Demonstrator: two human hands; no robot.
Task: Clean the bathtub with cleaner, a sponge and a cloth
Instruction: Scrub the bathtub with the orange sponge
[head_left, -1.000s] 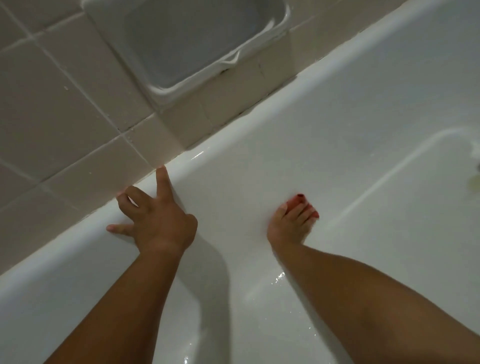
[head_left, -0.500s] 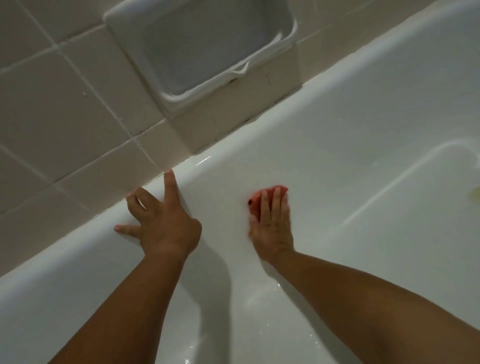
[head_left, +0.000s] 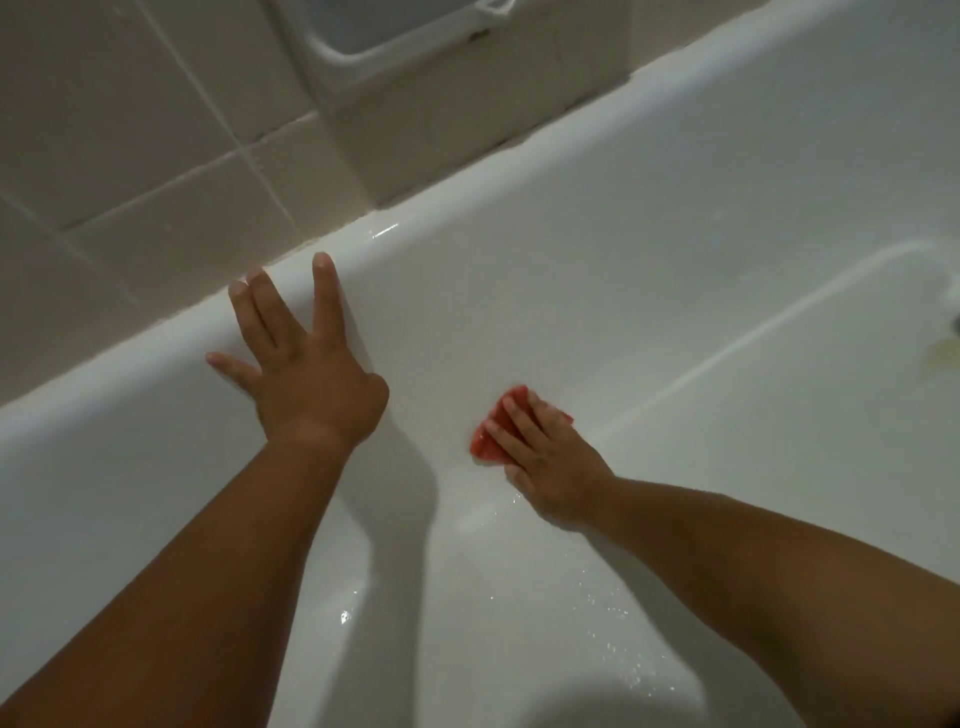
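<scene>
The white bathtub (head_left: 649, 249) fills most of the view, its far rim running along the tiled wall. My left hand (head_left: 301, 364) lies flat with spread fingers on the rim and upper inner wall. My right hand (head_left: 545, 462) presses a red sponge (head_left: 493, 431) flat against the tub's inner wall, lower and to the right of the left hand. Straight fingers cover most of the sponge; only its left part shows. Water drops glisten on the wall below the sponge.
A recessed white soap dish (head_left: 395, 36) sits in the beige tiled wall (head_left: 130, 156) above the rim. A yellowish stain (head_left: 940, 358) and a bit of the drain fitting lie at the tub floor's right edge.
My right hand slid the sponge down and slightly right along the tub wall. My left hand's fingers straightened out flat on the rim. The view tilted down.
</scene>
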